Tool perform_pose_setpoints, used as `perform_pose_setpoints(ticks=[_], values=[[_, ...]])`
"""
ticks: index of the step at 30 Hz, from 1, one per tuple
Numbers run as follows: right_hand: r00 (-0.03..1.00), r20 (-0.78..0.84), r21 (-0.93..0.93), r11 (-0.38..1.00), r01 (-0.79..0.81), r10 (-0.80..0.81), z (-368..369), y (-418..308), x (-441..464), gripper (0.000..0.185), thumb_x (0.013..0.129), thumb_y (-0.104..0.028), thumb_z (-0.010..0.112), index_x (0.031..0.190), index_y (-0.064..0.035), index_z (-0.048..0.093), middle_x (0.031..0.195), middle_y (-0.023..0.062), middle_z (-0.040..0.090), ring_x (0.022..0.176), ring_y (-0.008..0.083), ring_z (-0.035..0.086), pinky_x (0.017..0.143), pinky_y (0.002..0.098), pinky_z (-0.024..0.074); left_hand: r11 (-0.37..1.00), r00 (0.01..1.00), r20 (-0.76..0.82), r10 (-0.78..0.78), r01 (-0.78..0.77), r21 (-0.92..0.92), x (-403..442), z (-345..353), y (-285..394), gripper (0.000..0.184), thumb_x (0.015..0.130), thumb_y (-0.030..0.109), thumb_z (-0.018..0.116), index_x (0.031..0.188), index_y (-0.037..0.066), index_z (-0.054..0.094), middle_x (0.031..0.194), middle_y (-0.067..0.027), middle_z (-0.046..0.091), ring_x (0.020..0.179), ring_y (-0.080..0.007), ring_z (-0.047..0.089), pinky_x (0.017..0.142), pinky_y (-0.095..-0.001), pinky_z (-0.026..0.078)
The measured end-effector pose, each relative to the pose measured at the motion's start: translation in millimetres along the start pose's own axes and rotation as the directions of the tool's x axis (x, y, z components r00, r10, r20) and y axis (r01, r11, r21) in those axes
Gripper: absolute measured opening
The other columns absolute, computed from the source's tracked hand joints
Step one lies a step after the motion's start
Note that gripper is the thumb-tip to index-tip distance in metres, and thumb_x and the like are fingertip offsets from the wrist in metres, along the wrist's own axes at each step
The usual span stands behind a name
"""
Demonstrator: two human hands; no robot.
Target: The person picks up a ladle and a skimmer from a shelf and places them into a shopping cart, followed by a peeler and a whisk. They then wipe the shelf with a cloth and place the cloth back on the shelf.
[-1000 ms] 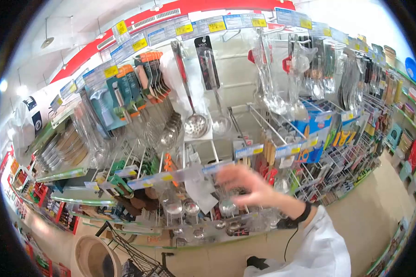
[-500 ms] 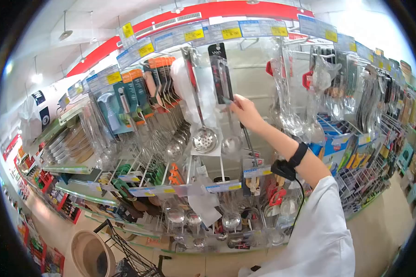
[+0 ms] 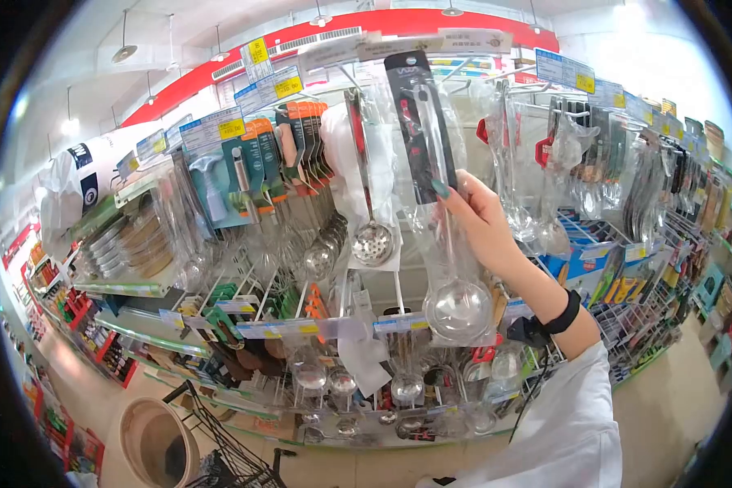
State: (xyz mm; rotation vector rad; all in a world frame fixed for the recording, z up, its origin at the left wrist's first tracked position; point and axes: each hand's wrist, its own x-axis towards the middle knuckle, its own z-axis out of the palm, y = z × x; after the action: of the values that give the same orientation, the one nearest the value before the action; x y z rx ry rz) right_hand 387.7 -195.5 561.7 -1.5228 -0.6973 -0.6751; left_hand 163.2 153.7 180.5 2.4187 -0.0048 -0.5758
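My right hand (image 3: 481, 218) is closed around the handle of a ladle (image 3: 459, 312) in a clear plastic sleeve, thumb pressed on the front. A long black header card (image 3: 417, 122) backs its handle. The round metal bowl hangs downward, nearer to me than the rack. Just left of it, a slotted spoon (image 3: 372, 243) with a red-marked handle hangs on its hook. My left hand is out of view.
Orange-topped packs (image 3: 305, 134) and whisks hang at left. More wrapped utensils (image 3: 508, 163) hang at right. Lower hooks carry several metal ladles (image 3: 407, 389). On the floor at lower left are a beige bin (image 3: 130, 435) and a black wire cart (image 3: 236, 455).
My right hand has brought the packaged ladle away from the rack and closer to me, so it looks larger. Some price tags above it have tilted up.
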Motion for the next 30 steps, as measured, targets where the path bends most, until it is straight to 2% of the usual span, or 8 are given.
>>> perform_pose_setpoints(ticks=[3,6,8,10,14,18,24,30], values=[[0.997,0.074,-0.228,0.973,0.044,-0.028,-1,-9,-11,0.013,0.087,-0.015,0.044,0.086,-0.0025,0.05,0.065,-0.005,0.044,0.057,0.0015,0.031,0.048,0.0182,0.0256,0.992,0.996,0.005,-0.092,0.092,-0.088,-6,-7,10,0.054,0.085,0.041,0.039,0.124,0.004,0.032,0.116,-0.0235,0.045,0.105,-0.0361,0.046,0.085,-0.0399,0.037],[0.994,0.092,-0.1,0.994,-0.046,0.055,24,-5,-33,0.012,0.087,-0.014,0.045,0.084,-0.0026,0.048,0.064,-0.0064,0.038,0.058,0.0016,0.029,0.049,0.0182,0.0249,0.993,0.996,0.029,-0.084,0.086,-0.085,-22,-15,15,0.055,0.085,0.043,0.039,0.123,0.004,0.035,0.117,-0.0238,0.044,0.106,-0.0354,0.045,0.087,-0.041,0.036],[0.969,0.169,-0.148,0.976,-0.157,0.181,37,11,-49,0.012,0.086,-0.014,0.046,0.08,-0.0037,0.045,0.064,-0.007,0.034,0.058,0.0016,0.028,0.049,0.0185,0.0244,0.904,0.999,-0.05,-0.01,-0.012,-0.427,10,57,-94,0.05,0.078,0.025,0.051,0.117,-0.002,0.038,0.092,-0.025,0.054,0.086,-0.0376,0.052,0.073,-0.0406,0.042],[0.961,0.236,-0.108,0.987,-0.12,0.142,67,25,-70,0.014,0.086,-0.015,0.047,0.076,-0.0051,0.042,0.063,-0.0077,0.03,0.058,0.0013,0.027,0.049,0.0178,0.0223,0.982,0.993,-0.079,-0.086,0.071,-0.175,-33,9,-35,0.05,0.079,0.027,0.05,0.119,0.0,0.038,0.096,-0.025,0.054,0.089,-0.0349,0.053,0.074,-0.0387,0.043],[0.856,0.464,-0.061,0.972,-0.226,0.228,136,44,-120,0.015,0.087,-0.015,0.046,0.076,-0.0058,0.044,0.063,-0.0083,0.03,0.058,0.0007,0.025,0.05,0.0173,0.0199,0.917,0.937,-0.166,-0.306,0.244,-0.315,-84,12,-39,0.047,0.078,0.033,0.048,0.109,-0.002,0.046,0.083,-0.0238,0.057,0.075,-0.0363,0.056,0.068,-0.0414,0.045],[0.743,0.619,0.059,0.928,-0.367,0.255,223,46,-169,0.013,0.087,-0.016,0.045,0.087,-0.0042,0.051,0.062,-0.0086,0.032,0.057,0.0004,0.025,0.05,0.0174,0.0193,0.946,0.806,-0.513,-0.295,0.171,-0.275,-145,38,-59,0.041,0.077,0.031,0.048,0.098,-0.004,0.049,0.077,-0.0247,0.057,0.071,-0.0389,0.055,0.063,-0.0446,0.045],[0.518,0.83,0.046,0.899,-0.435,0.208,343,38,-216,0.011,0.086,-0.014,0.046,0.081,-0.0044,0.049,0.062,-0.0073,0.033,0.056,0.0027,0.027,0.049,0.019,0.0211,0.764,0.656,-0.399,-0.641,0.495,-0.415,-232,71,-82,0.037,0.077,0.026,0.049,0.098,-0.003,0.045,0.073,-0.023,0.057,0.071,-0.039,0.055,0.065,-0.0468,0.044],[0.248,0.969,0.111,0.861,-0.497,0.018,489,2,-295,0.018,0.085,-0.011,0.046,0.069,-0.0051,0.042,0.063,-0.0059,0.033,0.06,0.003,0.031,0.051,0.0192,0.0263,0.463,0.3,-0.356,-0.885,0.651,-0.602,-292,124,-88,0.042,0.078,0.023,0.049,0.109,-0.004,0.043,0.073,-0.0222,0.058,0.071,-0.038,0.056,0.068,-0.0473,0.042]])
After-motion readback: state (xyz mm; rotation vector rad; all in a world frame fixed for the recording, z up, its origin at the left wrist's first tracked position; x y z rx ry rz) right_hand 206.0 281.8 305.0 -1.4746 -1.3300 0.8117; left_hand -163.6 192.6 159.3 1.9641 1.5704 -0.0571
